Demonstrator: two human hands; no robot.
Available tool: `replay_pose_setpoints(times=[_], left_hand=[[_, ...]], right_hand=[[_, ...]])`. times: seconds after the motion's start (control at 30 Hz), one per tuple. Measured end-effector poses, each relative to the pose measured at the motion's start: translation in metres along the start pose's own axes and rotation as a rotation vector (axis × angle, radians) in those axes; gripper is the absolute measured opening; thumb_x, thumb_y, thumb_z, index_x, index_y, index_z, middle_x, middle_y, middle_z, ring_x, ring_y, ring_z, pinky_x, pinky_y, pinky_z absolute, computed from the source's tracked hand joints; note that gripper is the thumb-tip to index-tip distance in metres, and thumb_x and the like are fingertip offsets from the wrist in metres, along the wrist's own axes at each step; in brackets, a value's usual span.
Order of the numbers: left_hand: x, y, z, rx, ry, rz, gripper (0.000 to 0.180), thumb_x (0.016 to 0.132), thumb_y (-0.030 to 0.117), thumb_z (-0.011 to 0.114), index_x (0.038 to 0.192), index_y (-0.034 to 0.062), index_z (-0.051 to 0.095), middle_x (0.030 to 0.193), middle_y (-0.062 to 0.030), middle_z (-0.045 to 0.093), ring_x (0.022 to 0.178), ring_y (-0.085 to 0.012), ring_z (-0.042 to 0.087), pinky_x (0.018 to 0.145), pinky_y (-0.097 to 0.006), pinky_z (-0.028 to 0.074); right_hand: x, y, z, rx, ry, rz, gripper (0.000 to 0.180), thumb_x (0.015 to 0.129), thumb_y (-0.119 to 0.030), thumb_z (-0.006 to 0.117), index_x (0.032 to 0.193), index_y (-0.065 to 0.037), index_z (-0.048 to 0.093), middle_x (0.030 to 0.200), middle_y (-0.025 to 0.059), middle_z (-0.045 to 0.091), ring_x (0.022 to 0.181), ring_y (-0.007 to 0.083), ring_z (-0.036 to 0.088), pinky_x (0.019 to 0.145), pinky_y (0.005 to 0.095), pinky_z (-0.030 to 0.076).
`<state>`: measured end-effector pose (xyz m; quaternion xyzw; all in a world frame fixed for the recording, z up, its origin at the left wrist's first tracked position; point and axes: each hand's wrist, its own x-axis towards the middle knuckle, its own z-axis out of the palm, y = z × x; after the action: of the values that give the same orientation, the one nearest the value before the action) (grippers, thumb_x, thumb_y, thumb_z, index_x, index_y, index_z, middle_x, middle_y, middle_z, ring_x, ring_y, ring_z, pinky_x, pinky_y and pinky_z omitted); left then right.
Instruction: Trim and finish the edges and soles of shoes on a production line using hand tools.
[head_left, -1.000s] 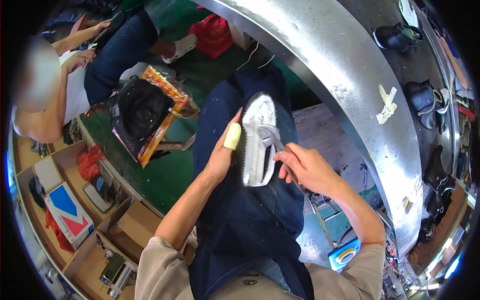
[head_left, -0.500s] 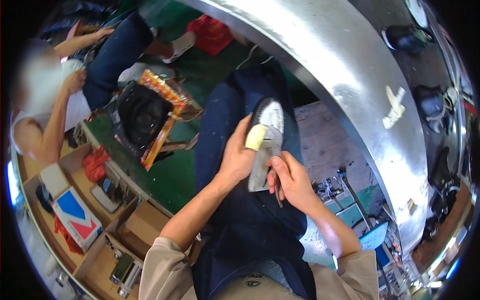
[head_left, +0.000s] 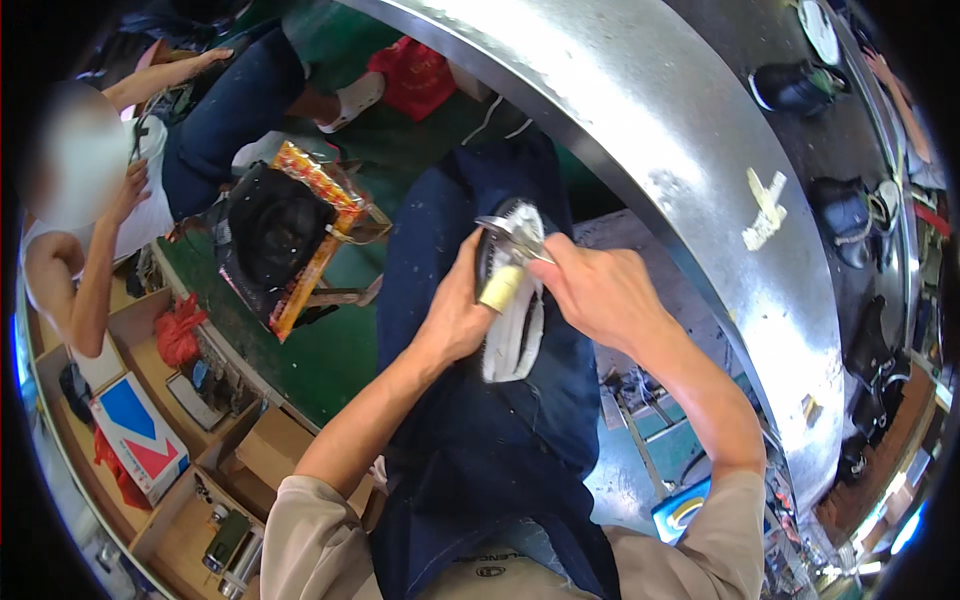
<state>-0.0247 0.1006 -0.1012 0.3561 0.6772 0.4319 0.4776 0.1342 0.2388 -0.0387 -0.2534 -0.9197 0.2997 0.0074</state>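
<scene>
A shoe with a pale sole side and dark, ridged edge lies bottom up over my lap. My left hand is closed round its left side, with a yellow cover on the thumb lying across the sole. In my closed right hand is a silver, blade-like metal tool. Its flat end crosses the upper part of the sole, pointing left, just above the yellow thumb cover. My right fingers hide its handle, and its exact kind is unclear.
A curved metal bench arcs past my right, with dark shoes beyond it. Cardboard trays holding a printed box stand at lower left. Another person sits at upper left near a black-topped stool.
My right hand has moved up from the sole's lower end, its back now turned upward. The tool, earlier lying lengthwise along the sole, now lies across its upper part.
</scene>
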Motion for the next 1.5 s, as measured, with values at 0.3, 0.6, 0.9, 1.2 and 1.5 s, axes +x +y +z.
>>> replay_pose_setpoints(times=[0.3,0.6,0.9,1.2,1.5], left_hand=[[0.0,0.011,-0.005,-0.029,-0.051,-0.084,0.084,0.083,0.036,0.085,0.148,0.0016,0.045,0.139,-0.0177,0.059,0.128,-0.0267,0.058,0.109,-0.038,0.045],[0.002,0.03,-0.019,0.035,-0.071,-0.243,0.094,0.082,0.048,0.083,0.153,0.0048,0.038,0.141,-0.0201,0.059,0.13,-0.0313,0.059,0.108,-0.038,0.046],[-0.008,-0.003,-0.031,-0.655,-0.112,-0.18,0.061,0.1,0.042,0.067,0.144,0.0023,0.054,0.133,-0.0074,0.063,0.118,-0.0148,0.06,0.103,-0.033,0.048],[-0.064,-0.01,-0.103,-0.235,-0.55,-0.189,0.063,0.109,0.05,0.043,0.149,0.0019,0.052,0.159,-0.0148,0.045,0.144,-0.0301,0.047,0.121,-0.043,0.035],[-0.082,-0.015,-0.023,0.003,0.007,0.129,0.09,0.092,0.024,0.077,0.164,0.0174,0.023,0.161,-0.0162,0.041,0.141,-0.0302,0.05,0.114,-0.038,0.044]], right_hand=[[-0.006,-0.005,-0.003,0.143,0.038,0.107,0.025,0.102,-0.028,0.061,0.099,-0.004,0.054,0.07,0.0187,0.067,0.064,0.0398,0.068,0.055,0.0494,0.052],[0.005,0.0,0.017,0.209,0.196,0.122,0.023,0.106,-0.028,0.051,0.101,-0.005,0.053,0.069,0.0175,0.067,0.065,0.0415,0.067,0.057,0.0515,0.051],[-0.072,0.03,0.083,0.954,0.172,0.634,0.044,0.112,-0.04,0.039,0.107,-0.002,0.061,0.074,0.009,0.068,0.062,0.0172,0.068,0.056,0.0294,0.051],[-0.093,0.038,0.082,0.919,0.286,0.722,0.035,0.112,-0.034,0.043,0.113,-0.004,0.06,0.075,0.0071,0.067,0.062,0.0156,0.067,0.049,0.026,0.045],[-0.064,0.022,0.074,0.842,0.418,0.535,0.03,0.106,-0.031,0.058,0.117,-0.004,0.064,0.078,0.005,0.066,0.068,0.0127,0.064,0.065,0.0282,0.053]])
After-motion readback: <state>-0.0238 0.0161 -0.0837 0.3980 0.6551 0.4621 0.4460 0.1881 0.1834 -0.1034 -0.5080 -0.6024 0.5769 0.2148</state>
